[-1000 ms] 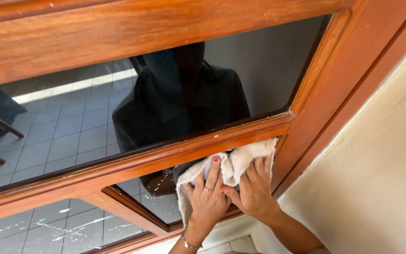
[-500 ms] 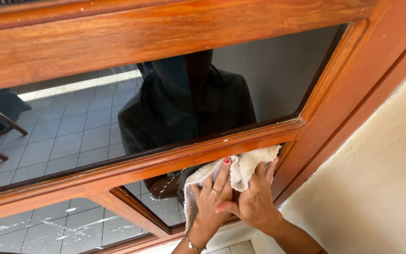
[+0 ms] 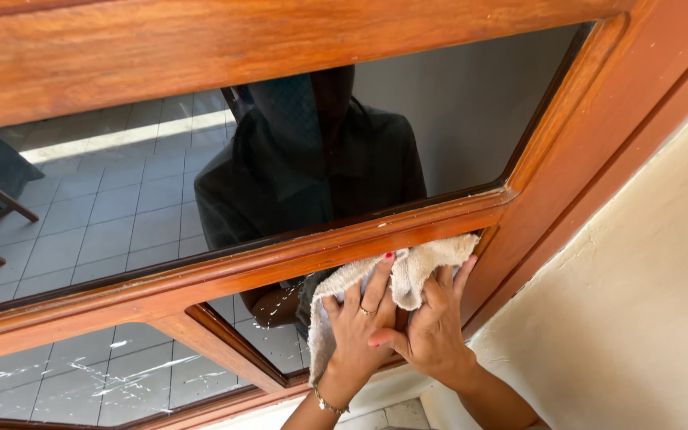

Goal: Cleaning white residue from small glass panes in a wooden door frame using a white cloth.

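Shift: both hands and the cloth (image 3: 408, 275) are sitting a touch further right along the bar (image 3: 280, 259) than half a second ago, closer to the frame (image 3: 567, 199).
Landmark: the bar, the sloping wooden crosspiece between the big pane (image 3: 455, 111) and the small pane (image 3: 276, 338).
Cloth: lying just under the bar, its top edge touching the wood, bunched and trailing down over the small pane; its long axis is running along the bar, upper end toward the frame.
Left hand (image 3: 356, 322): pressing flat on the cloth below the bar, fingers spread and pointing up at it, not closing into a grip.
Right hand (image 3: 431, 322): pressing the cloth beside the left, fingers splayed upward, thumb crossing toward the left hand; palm down, nothing pinched.
Nearer hand: the right is sitting nearer the cloth's upper end and the frame corner; the left is covering the lower, hanging part.
Glass: white streaks are showing below the bar on the small pane and on the left pane (image 3: 81, 382).
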